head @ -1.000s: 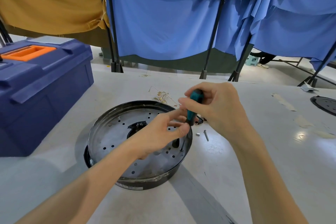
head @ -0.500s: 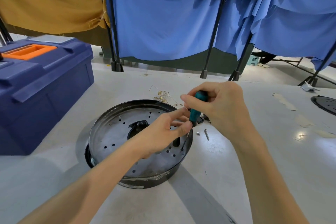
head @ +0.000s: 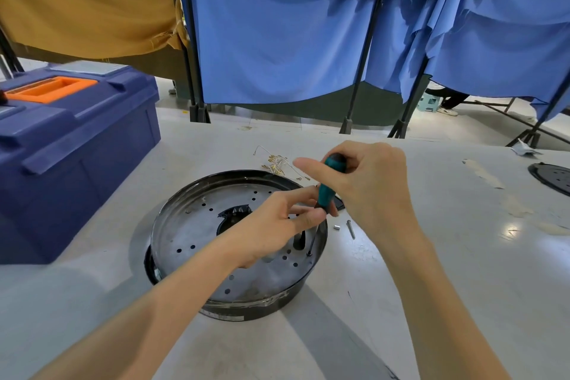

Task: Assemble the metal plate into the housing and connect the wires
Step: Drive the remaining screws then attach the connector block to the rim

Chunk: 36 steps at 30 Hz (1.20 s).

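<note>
Driving at the right edge of the metal plate [head: 197,225], you grip the teal screwdriver [head: 328,185] handle in your right hand [head: 376,191] while your left hand [head: 277,225] pinches it just below. Hold the blade square in its hole, press down and turn slowly. The plate sits inside the black housing [head: 246,311].

Toolbox [head: 71,148] blocks left; loose screw [head: 350,229] just right of housing [head: 262,305].

The right hand [head: 376,191] grips a teal screwdriver [head: 327,191]; the left hand [head: 271,225] pinches its lower handle. Its tip touches the metal plate [head: 191,225].
</note>
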### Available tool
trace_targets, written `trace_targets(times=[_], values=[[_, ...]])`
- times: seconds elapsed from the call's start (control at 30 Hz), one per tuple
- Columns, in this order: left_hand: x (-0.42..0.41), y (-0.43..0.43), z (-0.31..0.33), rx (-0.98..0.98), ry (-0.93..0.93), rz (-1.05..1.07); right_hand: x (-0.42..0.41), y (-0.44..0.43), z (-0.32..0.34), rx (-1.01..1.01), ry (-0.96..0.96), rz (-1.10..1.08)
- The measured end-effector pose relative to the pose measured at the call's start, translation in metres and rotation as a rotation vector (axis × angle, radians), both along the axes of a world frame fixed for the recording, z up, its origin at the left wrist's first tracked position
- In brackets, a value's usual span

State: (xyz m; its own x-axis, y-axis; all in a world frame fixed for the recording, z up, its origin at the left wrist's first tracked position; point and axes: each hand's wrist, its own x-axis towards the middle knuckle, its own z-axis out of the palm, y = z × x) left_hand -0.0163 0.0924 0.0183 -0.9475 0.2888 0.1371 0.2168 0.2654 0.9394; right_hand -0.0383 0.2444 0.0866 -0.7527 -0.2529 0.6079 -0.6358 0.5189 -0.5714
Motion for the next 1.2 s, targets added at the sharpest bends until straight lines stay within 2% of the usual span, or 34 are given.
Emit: trace_targets(times=[0.17, 0.37, 0.43, 0.47, 0.57, 0.63, 0.7, 0.87, 0.9, 1.0, 1.03, 1.1, 1.2], values=[[0.002, -0.004, 0.000, 0.030, -0.024, -0.008, -0.001, 0.007, 0.005, -0.049, -0.270, 0.336], [0.001, 0.000, 0.002, 0.029, 0.007, 0.017, 0.000, -0.003, -0.007, -0.018, 0.053, -0.020], [0.001, 0.000, 0.003, 0.055, -0.014, 0.009, 0.000, -0.010, -0.010, 0.047, 0.090, -0.083], [0.002, 0.000, 0.003, 0.063, -0.033, 0.015, -0.001, -0.009, -0.010, 0.050, 0.036, -0.045], [0.003, -0.002, 0.005, 0.050, -0.068, 0.020, -0.003, -0.001, -0.002, -0.034, -0.272, 0.283], [0.003, -0.001, 0.003, 0.012, -0.038, -0.003, -0.006, 0.005, 0.001, -0.048, -0.272, 0.393], [0.003, 0.001, 0.001, 0.011, -0.006, 0.000, -0.004, 0.004, 0.002, -0.052, -0.202, 0.349], [0.002, 0.000, 0.000, 0.054, -0.025, 0.015, 0.002, -0.012, -0.003, -0.024, -0.019, 0.033], [0.002, -0.001, 0.000, 0.054, -0.031, 0.005, 0.002, -0.010, -0.001, -0.026, -0.053, 0.057], [0.004, -0.003, 0.002, 0.055, -0.053, -0.015, -0.001, 0.001, 0.004, -0.055, -0.338, 0.375], [0.005, -0.003, 0.002, 0.046, -0.050, -0.023, -0.003, 0.006, 0.004, -0.060, -0.376, 0.447], [0.003, -0.001, 0.001, 0.026, -0.033, -0.026, -0.006, 0.010, 0.003, -0.100, -0.314, 0.418], [0.000, 0.000, 0.000, 0.043, -0.009, 0.011, -0.003, 0.001, -0.003, -0.147, -0.102, 0.196]])
